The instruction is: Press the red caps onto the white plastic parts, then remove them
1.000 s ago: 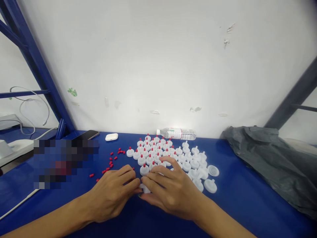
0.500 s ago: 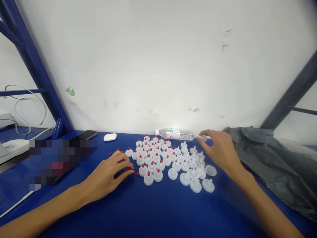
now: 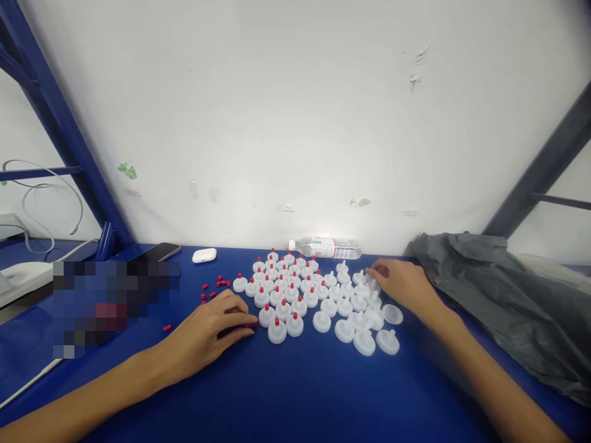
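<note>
My left hand (image 3: 219, 323) rests low over the blue table, thumb and fingers curled round small red caps (image 3: 250, 325) at the fingertips. Just beyond them stands a cluster of white spouted lids (image 3: 277, 332), each topped with a red cap. To the right, several white lids with bare spouts (image 3: 322, 322) stand or lie tilted. My right hand (image 3: 401, 284) is at the back of these bare lids, its fingers pinched on a translucent white lid (image 3: 372, 284), partly hidden by the fingers. More loose red caps (image 3: 220, 283) lie behind my left hand.
A clear water bottle (image 3: 332, 248) lies along the wall. A white earphone case (image 3: 204, 255) and a dark phone (image 3: 161, 252) are at the back left. Grey plastic sheeting (image 3: 480, 295) covers the right side. Blue frame posts (image 3: 78, 123) rise at the left.
My right hand has come down and slightly left from near the bottle's end to the bare lids, with the white lid. My left fingertips have shifted slightly right to the loose red cap.
</note>
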`<control>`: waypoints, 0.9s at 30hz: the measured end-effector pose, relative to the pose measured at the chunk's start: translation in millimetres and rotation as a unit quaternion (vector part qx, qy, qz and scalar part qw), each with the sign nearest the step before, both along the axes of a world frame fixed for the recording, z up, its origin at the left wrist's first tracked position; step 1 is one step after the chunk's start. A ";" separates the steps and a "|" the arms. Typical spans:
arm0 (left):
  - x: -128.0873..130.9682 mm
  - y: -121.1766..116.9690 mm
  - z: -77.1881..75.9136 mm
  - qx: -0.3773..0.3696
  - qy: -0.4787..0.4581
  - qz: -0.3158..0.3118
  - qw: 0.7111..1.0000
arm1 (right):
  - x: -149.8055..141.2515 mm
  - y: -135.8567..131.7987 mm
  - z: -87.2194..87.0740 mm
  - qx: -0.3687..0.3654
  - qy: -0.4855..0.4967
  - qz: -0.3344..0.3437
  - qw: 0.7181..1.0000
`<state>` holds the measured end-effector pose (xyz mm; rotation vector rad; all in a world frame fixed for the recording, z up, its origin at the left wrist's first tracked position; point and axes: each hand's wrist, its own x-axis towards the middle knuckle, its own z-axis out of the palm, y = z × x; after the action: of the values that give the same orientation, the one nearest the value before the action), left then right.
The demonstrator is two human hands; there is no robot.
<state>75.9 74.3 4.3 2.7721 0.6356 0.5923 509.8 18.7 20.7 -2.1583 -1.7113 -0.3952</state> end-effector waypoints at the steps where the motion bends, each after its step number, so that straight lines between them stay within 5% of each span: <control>1: 0.1 -0.3 0.6 0.002 0.005 0.000 1.000 | -1.9 -1.0 1.5 0.005 -0.004 0.002 1.000; 10: -4.6 1.9 13.3 0.079 0.088 0.059 0.991 | -37.9 -13.3 27.5 0.120 -0.047 0.096 0.987; 19: -11.2 8.8 24.2 0.115 0.105 0.125 0.980 | -125.6 -28.4 12.2 0.090 -0.012 0.391 0.916; 27: -9.1 4.2 26.0 0.132 0.056 0.108 0.984 | -145.3 -33.9 6.7 0.050 0.038 0.425 0.903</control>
<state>66.7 78.5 30.3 3.0234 0.9561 0.6068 364.5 -15.2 27.4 -1.1482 -2.2949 -0.1387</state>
